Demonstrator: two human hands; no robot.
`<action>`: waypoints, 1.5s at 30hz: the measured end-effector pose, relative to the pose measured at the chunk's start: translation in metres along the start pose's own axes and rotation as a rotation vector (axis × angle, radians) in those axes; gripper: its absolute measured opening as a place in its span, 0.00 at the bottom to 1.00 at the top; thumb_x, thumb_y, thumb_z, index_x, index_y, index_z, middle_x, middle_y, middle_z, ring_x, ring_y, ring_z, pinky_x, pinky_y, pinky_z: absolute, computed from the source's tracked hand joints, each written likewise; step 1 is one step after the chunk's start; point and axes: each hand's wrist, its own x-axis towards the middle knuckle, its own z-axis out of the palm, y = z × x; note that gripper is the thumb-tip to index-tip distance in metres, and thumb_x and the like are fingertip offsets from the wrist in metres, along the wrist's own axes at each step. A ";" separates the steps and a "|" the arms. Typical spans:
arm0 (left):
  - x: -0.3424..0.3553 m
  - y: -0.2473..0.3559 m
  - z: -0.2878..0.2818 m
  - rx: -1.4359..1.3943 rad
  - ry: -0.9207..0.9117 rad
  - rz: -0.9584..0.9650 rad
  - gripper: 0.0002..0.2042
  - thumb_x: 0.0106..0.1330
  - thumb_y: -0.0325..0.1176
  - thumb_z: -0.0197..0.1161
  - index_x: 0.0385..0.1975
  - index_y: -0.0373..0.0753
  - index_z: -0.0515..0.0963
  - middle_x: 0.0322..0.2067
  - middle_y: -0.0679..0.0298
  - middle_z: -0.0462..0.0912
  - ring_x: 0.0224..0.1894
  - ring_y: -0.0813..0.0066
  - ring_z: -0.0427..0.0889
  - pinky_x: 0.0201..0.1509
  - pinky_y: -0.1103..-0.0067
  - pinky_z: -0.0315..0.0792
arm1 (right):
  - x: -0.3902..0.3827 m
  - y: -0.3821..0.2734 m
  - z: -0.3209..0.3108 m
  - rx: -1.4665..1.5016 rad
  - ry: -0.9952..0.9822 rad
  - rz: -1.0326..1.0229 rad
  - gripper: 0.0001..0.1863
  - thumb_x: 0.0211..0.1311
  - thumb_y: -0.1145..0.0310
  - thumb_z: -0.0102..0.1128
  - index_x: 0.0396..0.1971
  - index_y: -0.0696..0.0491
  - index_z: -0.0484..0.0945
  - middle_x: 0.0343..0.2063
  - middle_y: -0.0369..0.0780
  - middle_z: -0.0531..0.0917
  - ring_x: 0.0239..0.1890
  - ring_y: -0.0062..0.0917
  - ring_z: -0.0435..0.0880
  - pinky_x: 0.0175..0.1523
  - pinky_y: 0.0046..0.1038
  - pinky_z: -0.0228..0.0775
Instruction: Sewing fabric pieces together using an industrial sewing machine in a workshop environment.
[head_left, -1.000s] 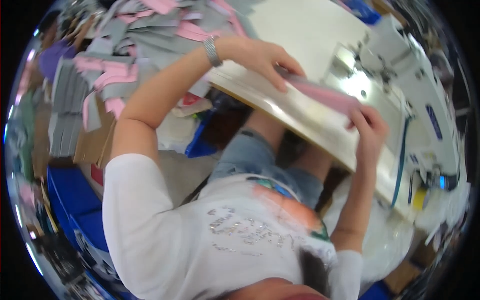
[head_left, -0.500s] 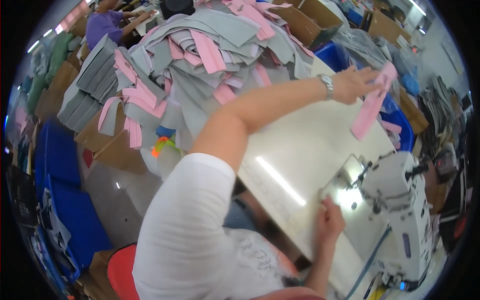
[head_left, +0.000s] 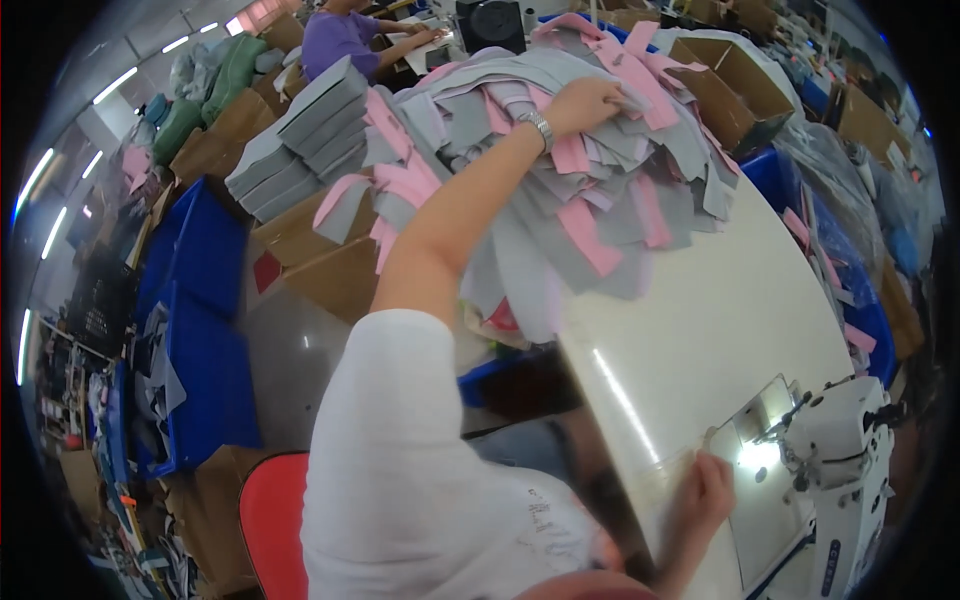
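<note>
On 1 cloth pile (head_left: 550, 195), L hand (head_left: 583, 106) bent, grip unclear; R hand (head_left: 710, 494) curled, ditto.

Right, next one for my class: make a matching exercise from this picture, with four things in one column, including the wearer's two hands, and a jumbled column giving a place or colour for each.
Column one
1. left hand
2. right hand
3. chair
4. co-worker's shirt

Column two
A. purple
B. beside the white sewing machine at the lower right
C. at the pile of grey and pink fabric pieces
D. red

Right pairs: 1-C, 2-B, 3-D, 4-A
</note>
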 end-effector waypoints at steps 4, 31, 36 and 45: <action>0.011 0.047 -0.034 -0.181 0.157 -0.229 0.11 0.61 0.35 0.58 0.42 0.44 0.81 0.34 0.55 0.83 0.39 0.57 0.82 0.44 0.66 0.74 | -0.020 0.009 0.000 0.108 -0.006 0.075 0.11 0.59 0.80 0.57 0.41 0.58 0.82 0.35 0.43 0.83 0.33 0.27 0.84 0.33 0.24 0.73; -0.167 0.272 0.017 -0.359 -0.517 0.227 0.22 0.53 0.46 0.66 0.37 0.32 0.76 0.45 0.55 0.77 0.46 0.58 0.75 0.51 0.68 0.72 | 0.011 -0.093 -0.003 0.348 -0.681 -0.215 0.09 0.47 0.74 0.68 0.32 0.56 0.85 0.21 0.44 0.82 0.23 0.29 0.81 0.32 0.29 0.72; -0.189 0.228 -0.031 -0.563 -0.757 0.569 0.13 0.55 0.34 0.62 0.38 0.36 0.77 0.48 0.58 0.76 0.50 0.62 0.75 0.53 0.68 0.67 | 0.079 -0.061 0.012 -0.230 -0.333 -0.547 0.17 0.50 0.71 0.66 0.43 0.51 0.81 0.52 0.41 0.78 0.57 0.42 0.72 0.58 0.44 0.64; -0.176 0.276 -0.022 -0.756 -0.858 0.346 0.26 0.62 0.41 0.61 0.59 0.38 0.69 0.63 0.55 0.66 0.63 0.58 0.68 0.62 0.61 0.64 | -0.035 -0.003 -0.003 -0.423 -0.282 -0.097 0.21 0.57 0.69 0.60 0.52 0.48 0.78 0.63 0.45 0.68 0.68 0.46 0.60 0.67 0.53 0.50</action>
